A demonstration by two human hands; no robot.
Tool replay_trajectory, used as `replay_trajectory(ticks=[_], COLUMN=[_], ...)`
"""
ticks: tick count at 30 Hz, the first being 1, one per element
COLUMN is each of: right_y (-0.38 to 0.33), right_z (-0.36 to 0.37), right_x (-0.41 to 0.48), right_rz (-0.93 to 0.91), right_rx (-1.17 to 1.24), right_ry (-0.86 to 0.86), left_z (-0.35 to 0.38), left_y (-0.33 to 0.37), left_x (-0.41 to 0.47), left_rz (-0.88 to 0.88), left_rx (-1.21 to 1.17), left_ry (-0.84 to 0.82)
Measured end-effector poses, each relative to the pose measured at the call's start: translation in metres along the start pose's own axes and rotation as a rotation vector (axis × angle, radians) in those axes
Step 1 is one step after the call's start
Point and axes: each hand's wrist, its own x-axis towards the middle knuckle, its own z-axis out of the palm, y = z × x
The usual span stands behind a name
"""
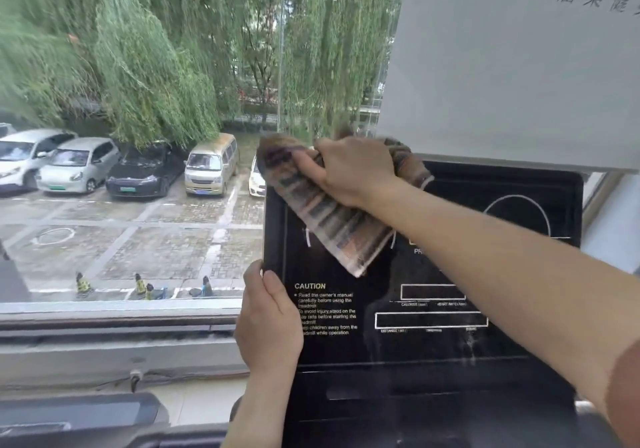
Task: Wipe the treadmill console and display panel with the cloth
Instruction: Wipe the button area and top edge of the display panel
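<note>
The black treadmill display panel stands upright in front of me, with white outlines and a CAUTION text block at its lower left. My right hand grips a striped brown and grey cloth at the panel's upper left corner; the cloth hangs down over the glass and is blurred. My left hand grips the panel's left edge, thumb on the front face. The console tray lies below the panel, dark and partly in shadow.
A large window fills the left half, with a sill and ledge just beyond the panel. A white sheet with black characters hangs over the panel's top right. A dark machine part sits at the lower left.
</note>
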Motion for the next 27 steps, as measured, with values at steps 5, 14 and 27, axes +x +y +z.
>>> replay_trajectory(ticks=[5,14,27], right_y=[-0.025,0.057,-0.023], right_z=[-0.001,0.015,0.03], right_x=[0.042,-0.025,-0.028], right_rz=[0.095,0.044,0.066], right_rx=[0.027,0.028,0.109], right_ry=[-0.179,0.113,0.202], left_z=[0.003,0.0,0.009], left_y=[0.003,0.004,0.032], left_x=[-0.001,-0.002,-0.01], left_rz=[-0.007,-0.051,-0.072], left_rx=[0.059,0.05,0.106], left_ry=[0.046,0.016,0.068])
